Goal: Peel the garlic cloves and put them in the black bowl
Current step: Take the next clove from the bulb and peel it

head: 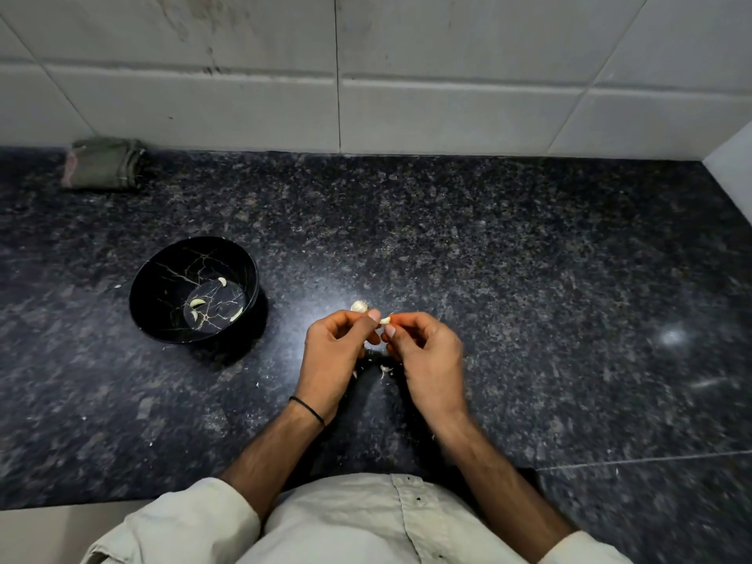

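1. Both hands are curled: a garlic clove (385, 319) is pinched between the fingertips of the left hand (335, 352) and the right hand (429, 356).
2. Skin is best nicked at the tip and drawn off in strips.
3. Loose skins (384, 370) are seen just beneath the hands.
4. The black bowl (162, 278), well off to the left hand's left, is where the bare clove should be dropped.

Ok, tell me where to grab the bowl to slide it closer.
Pinch the bowl at its near-right rim from above, thumb outside, fingers inside. It stands upright and open, that side is nearest the left hand, and the cloves lie low on its floor, clear of the rim.
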